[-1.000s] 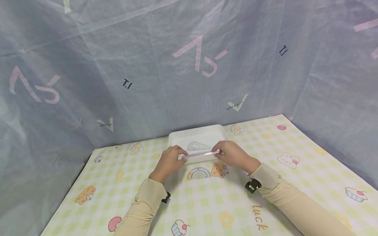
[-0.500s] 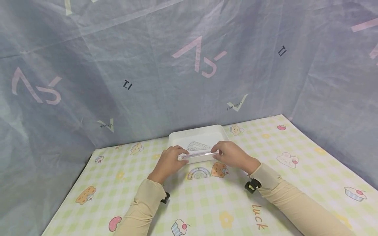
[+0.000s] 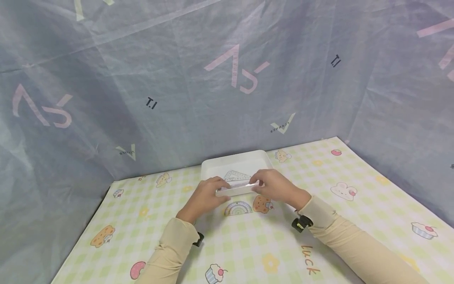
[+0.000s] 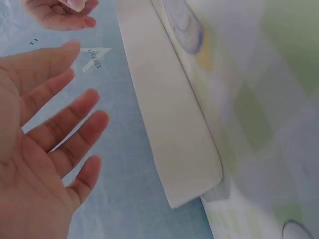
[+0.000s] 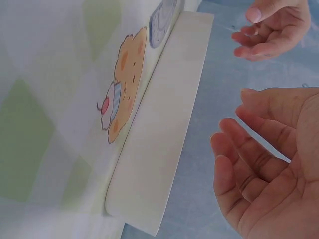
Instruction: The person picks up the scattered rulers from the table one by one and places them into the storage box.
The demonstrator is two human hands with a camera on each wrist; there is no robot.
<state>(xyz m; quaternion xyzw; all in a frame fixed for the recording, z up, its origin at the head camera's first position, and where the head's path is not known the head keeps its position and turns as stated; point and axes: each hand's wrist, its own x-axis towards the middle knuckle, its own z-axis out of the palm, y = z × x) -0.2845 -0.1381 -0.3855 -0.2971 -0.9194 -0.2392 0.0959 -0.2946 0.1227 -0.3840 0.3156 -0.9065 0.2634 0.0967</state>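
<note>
Nearest the camera, two beige sleeves (image 3: 340,232) are seen running forward over the desk (image 3: 248,252), which is covered by a checked cloth printed with cupcakes, cookies and the word "Luck". A small dark clip-like device (image 3: 300,223) is worn at the right wrist, and another is glimpsed at the left.

A little farther on, a rainbow-coloured protractor (image 3: 238,208) is seen lying flat on the cloth, just in front of the white tray (image 3: 234,158) and between the two forearms.

Over the tray's near rim, the left hand (image 3: 205,196) and the right hand (image 3: 274,185) are held close together. Both are shown released in the wrist views: the left hand's fingers (image 4: 75,119) are spread and relaxed, the right hand's fingers (image 5: 249,144) loosely extended, and nothing is gripped by either. Between the hands, a clear straight ruler (image 3: 238,185) is seen lying along the near edge inside the tray; whether it is touched by any fingertip cannot be told.

Deeper inside the tray, a transparent set square (image 3: 235,175) is seen lying flat on the white floor.

Beyond it all, a blue-grey fabric backdrop (image 3: 177,79) with pink and pale printed marks is hung around the desk.
</note>
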